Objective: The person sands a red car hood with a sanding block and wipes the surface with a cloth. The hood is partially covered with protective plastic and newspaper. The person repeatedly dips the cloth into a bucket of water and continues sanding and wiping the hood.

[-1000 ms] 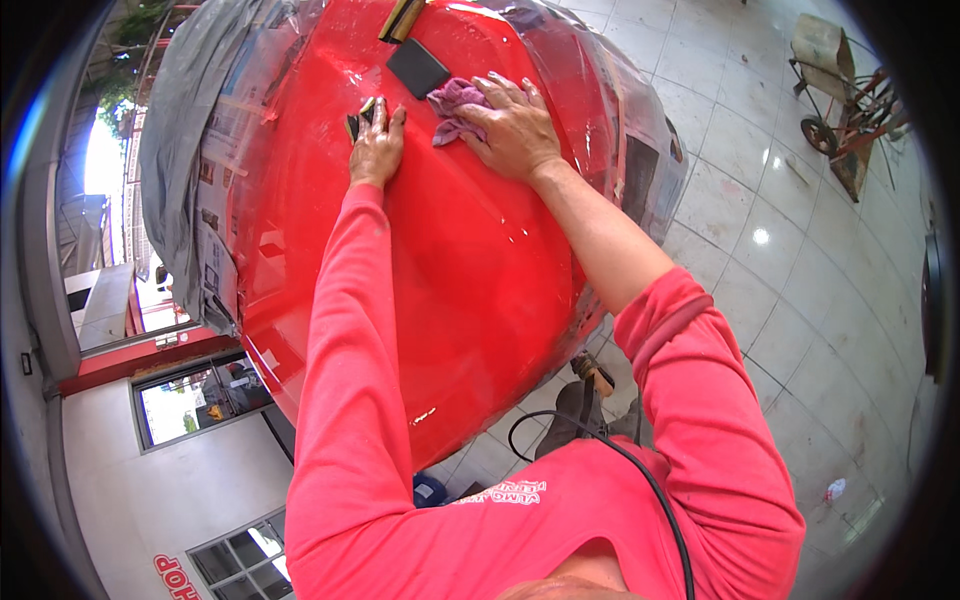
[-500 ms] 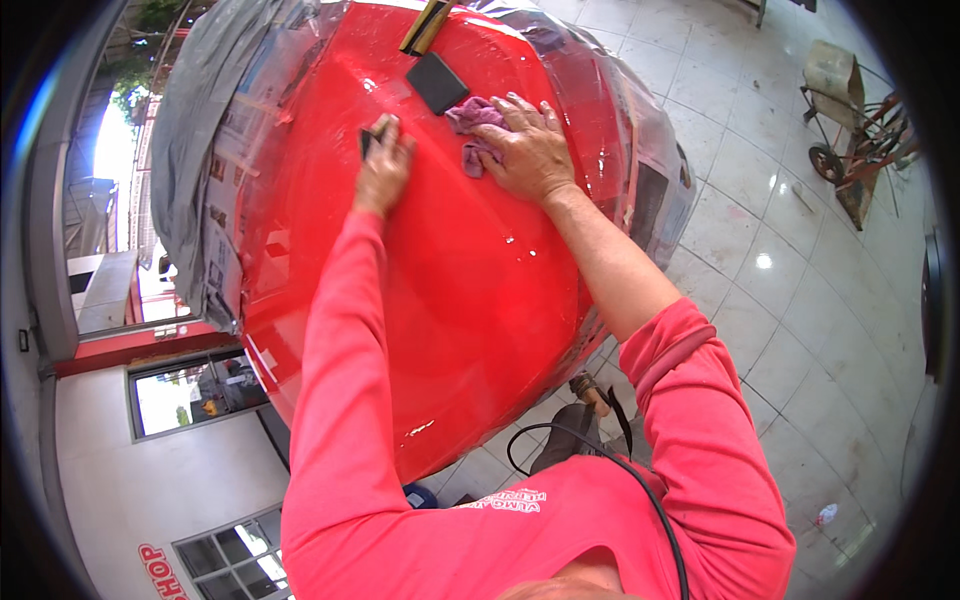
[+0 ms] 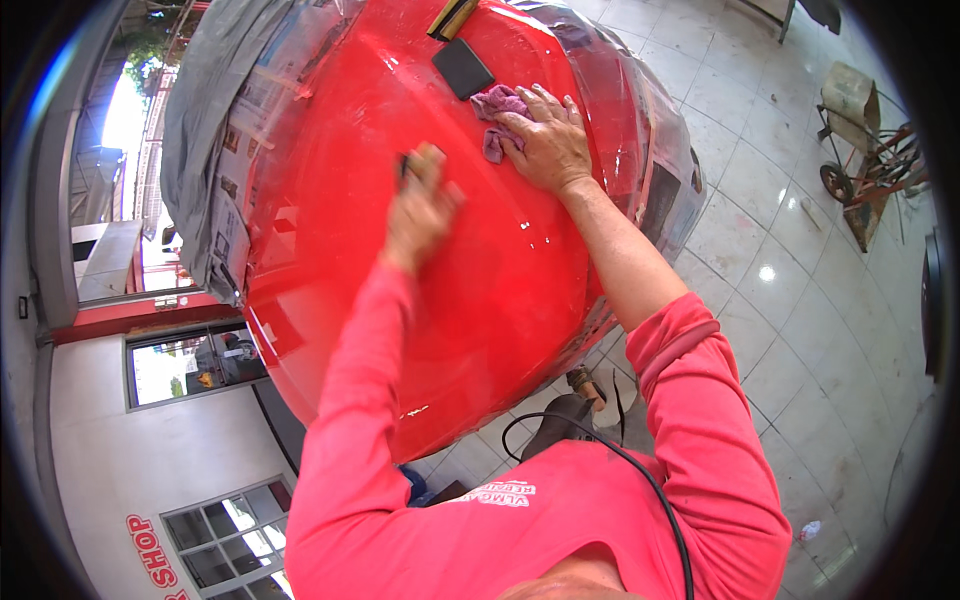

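Observation:
A glossy red car hood (image 3: 470,290) lies in front of me. My left hand (image 3: 420,212), smeared by motion, is closed around a small dark block (image 3: 404,168), mostly hidden by the fingers, at the hood's surface. To its right, my right hand (image 3: 545,140) lies flat with fingers stretched out, partly over a crumpled purple cloth (image 3: 497,105). Just beyond the cloth rests a flat dark grey pad (image 3: 463,68). A long tool with a yellowish edge (image 3: 452,18) sits farther off on the hood.
Grey sheeting (image 3: 205,150) and newspaper (image 3: 240,150) cover the left side; clear plastic (image 3: 640,110) covers the right. A hand cart (image 3: 860,150) stands on the tiled floor (image 3: 740,230). A black cable (image 3: 640,470) loops across my front. Windows and a white wall (image 3: 100,440) are at left.
My left hand has moved right and nearer to me across the hood with the dark block. My right hand keeps its place by the cloth. The whole view has shifted slightly.

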`<state>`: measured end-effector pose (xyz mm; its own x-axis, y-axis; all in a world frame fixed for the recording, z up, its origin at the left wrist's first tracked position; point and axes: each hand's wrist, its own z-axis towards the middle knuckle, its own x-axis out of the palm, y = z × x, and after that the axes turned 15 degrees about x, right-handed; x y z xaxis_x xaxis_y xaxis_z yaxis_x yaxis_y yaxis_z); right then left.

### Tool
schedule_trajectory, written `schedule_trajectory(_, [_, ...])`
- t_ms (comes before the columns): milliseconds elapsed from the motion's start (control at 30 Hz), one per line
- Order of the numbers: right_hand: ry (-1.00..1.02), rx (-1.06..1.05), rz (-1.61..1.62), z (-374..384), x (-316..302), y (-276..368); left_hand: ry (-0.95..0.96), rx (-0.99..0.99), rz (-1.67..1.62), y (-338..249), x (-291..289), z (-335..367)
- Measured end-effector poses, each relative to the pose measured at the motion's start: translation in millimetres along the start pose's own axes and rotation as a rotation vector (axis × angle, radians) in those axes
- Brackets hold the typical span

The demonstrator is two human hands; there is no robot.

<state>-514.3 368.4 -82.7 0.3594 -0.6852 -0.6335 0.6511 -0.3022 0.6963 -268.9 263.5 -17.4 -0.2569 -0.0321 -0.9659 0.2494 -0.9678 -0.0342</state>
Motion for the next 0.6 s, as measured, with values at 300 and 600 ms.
schedule_trajectory(300, [-0.015, -0.009, -0.031, 6.8, -1.7, -5.4, 0.051, 0.0, 0.179, -63.2, 1.7, -38.2])
schedule_trajectory(600, [0.008, -0.051, -0.005, -0.7, 2.1, 1.7, -0.01, -0.209, -0.001, 32.4, -46.3, -106.2])
